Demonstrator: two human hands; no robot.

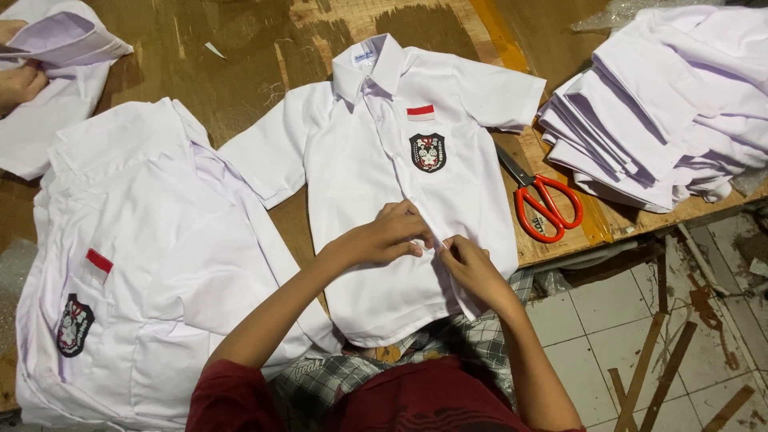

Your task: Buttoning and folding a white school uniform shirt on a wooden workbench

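A small white short-sleeved shirt [376, 152] lies face up on the wooden table [240, 56], collar away from me. It has a red-and-white patch and a dark crest badge [428, 152] on the chest. My left hand [384, 234] and my right hand [468, 264] meet at the shirt's front placket low down, both pinching the fabric edge there. The shirt's hem hangs over the table edge toward my lap.
A pile of white shirts [136, 264] with the same badge lies to the left. A stack of folded white shirts [664, 104] sits at the right. Red-handled scissors [544, 204] lie beside the shirt. Another person's hand [18, 84] holds white cloth at far left. Tiled floor lower right.
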